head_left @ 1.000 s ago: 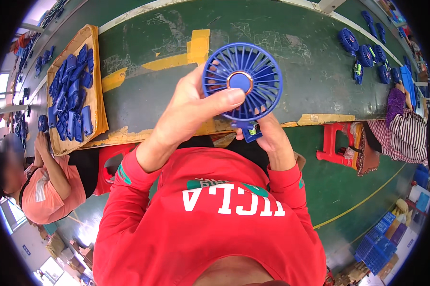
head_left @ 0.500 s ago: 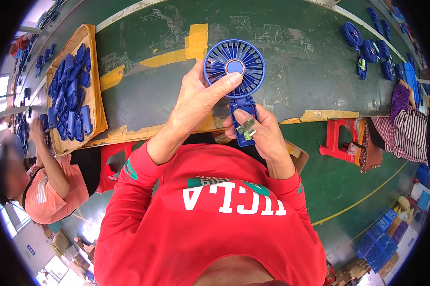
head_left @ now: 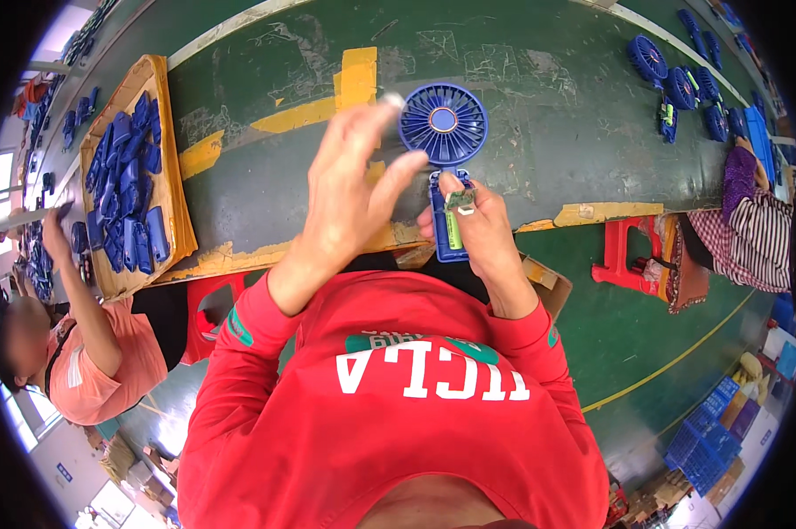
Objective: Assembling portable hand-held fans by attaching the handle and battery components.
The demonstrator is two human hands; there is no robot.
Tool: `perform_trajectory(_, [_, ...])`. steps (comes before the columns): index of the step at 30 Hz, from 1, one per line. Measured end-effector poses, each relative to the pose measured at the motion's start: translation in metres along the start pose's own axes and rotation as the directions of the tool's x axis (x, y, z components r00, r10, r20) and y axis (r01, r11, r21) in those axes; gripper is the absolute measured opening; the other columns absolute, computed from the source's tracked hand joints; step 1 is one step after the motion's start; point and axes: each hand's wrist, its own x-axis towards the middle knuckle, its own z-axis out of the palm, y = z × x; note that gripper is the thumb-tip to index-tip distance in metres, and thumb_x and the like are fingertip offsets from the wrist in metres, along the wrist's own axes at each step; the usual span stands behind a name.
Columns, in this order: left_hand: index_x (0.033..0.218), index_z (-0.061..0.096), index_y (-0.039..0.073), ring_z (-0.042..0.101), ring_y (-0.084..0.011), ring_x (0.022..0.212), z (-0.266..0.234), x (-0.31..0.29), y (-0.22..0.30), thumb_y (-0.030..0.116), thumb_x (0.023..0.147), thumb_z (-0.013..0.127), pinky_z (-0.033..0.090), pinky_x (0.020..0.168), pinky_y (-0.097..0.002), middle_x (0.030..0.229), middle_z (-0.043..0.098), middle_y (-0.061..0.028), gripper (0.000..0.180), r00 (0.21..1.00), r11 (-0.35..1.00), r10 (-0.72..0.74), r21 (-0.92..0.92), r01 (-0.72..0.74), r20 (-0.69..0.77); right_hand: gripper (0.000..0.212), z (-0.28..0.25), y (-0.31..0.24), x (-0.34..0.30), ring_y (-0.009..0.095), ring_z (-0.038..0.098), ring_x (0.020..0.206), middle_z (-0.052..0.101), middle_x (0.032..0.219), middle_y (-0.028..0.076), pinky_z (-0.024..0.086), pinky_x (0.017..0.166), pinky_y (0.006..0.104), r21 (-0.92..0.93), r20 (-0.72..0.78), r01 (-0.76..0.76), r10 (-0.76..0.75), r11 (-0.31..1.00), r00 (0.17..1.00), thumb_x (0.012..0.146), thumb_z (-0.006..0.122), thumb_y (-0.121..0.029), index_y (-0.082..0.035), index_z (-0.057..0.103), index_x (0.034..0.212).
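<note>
A blue handheld fan (head_left: 444,126) lies with its round grille over the table, its handle toward me. My right hand (head_left: 490,231) grips the handle, its thumb on the upper part. The handle is uncovered, and a green cylindrical battery (head_left: 453,231) shows inside. A small green circuit board (head_left: 461,201) sits by the right thumb. My left hand (head_left: 345,194) is off the fan, just left of the grille, its fingers apart and slightly blurred. A pale patch shows at one fingertip; I cannot tell what it is.
A cardboard tray (head_left: 179,167) of blue handle covers (head_left: 129,189) stands at left. Several blue fans (head_left: 683,88) lie at the far right. One co-worker (head_left: 98,353) sits at left, another (head_left: 751,229) at right. A red stool (head_left: 623,256) stands beyond the table's near edge.
My left hand has let go of the fan's grille and moved left. The battery now shows in the handle, and the circuit board is tilted differently at my right thumb.
</note>
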Motion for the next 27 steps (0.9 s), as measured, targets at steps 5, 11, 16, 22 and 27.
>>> perform_trajectory(5, [0.096, 0.064, -0.001, 0.062, -0.026, 0.077, 0.01, -0.017, 0.013, 0.001, 0.071, 0.07, 0.05, 0.067, -0.0317, 0.087, 0.063, -0.0137, 0.026, 0.963, 0.982, 0.154, -0.144, -0.124, 0.22, 0.022, -0.01, 0.02, 0.018, 0.014, 0.062, 0.059, 0.063, 0.078, 0.009, 0.051, 0.051, 0.0267, -0.051, 0.006, 0.211, -0.211, 0.976, 0.977, 0.089, 0.048, -0.017, 0.002, 0.055, 0.097])
perform_trajectory(11, [0.09, 0.063, 0.0, 0.062, -0.0284, 0.073, 0.02, -0.018, -0.005, 0.001, 0.073, 0.067, 0.05, 0.062, -0.0333, 0.082, 0.062, -0.013, 0.018, 0.96, 0.988, 0.12, -0.126, -0.09, 0.254, 0.019, -0.002, 0.004, 0.011, 0.014, 0.064, 0.063, 0.062, 0.081, 0.008, 0.053, 0.054, 0.0246, -0.006, 0.047, 0.061, -0.061, 0.998, 0.997, 0.088, 0.043, -0.008, 0.003, 0.054, 0.099])
perform_trajectory(16, [0.084, 0.062, 0.001, 0.06, -0.0286, 0.071, 0.021, -0.013, -0.006, 0.003, 0.073, 0.067, 0.049, 0.061, -0.0346, 0.08, 0.061, -0.0115, 0.012, 0.951, 0.986, 0.161, -0.089, -0.142, 0.265, 0.021, -0.001, 0.001, 0.009, 0.014, 0.063, 0.063, 0.062, 0.08, 0.008, 0.052, 0.054, 0.0242, -0.047, 0.05, 0.057, -0.055, 0.997, 0.997, 0.09, 0.044, -0.014, 0.003, 0.055, 0.097])
perform_trajectory(22, [0.083, 0.057, 0.003, 0.058, -0.0277, 0.07, 0.024, -0.01, -0.009, 0.001, 0.072, 0.065, 0.047, 0.06, -0.0355, 0.079, 0.058, -0.0101, 0.014, 0.927, 0.957, 0.284, -0.019, -0.288, 0.245, 0.024, -0.003, 0.001, 0.01, 0.007, 0.057, 0.066, 0.061, 0.079, 0.003, 0.046, 0.055, 0.0214, -0.065, 0.068, 0.018, -0.014, 0.998, 0.998, 0.095, 0.045, -0.02, 0.001, 0.057, 0.094])
perform_trajectory(27, [0.082, 0.051, 0.004, 0.056, -0.0284, 0.071, 0.023, -0.02, -0.016, 0.002, 0.072, 0.062, 0.045, 0.061, -0.038, 0.076, 0.054, -0.009, 0.015, 0.958, 0.973, 0.23, -0.034, -0.228, 0.172, 0.026, -0.003, -0.001, 0.006, 0.014, 0.063, 0.072, 0.062, 0.088, 0.009, 0.052, 0.062, 0.0249, 0.126, 0.068, -0.044, 0.036, 0.991, 0.997, 0.095, 0.043, -0.021, 0.002, 0.052, 0.102])
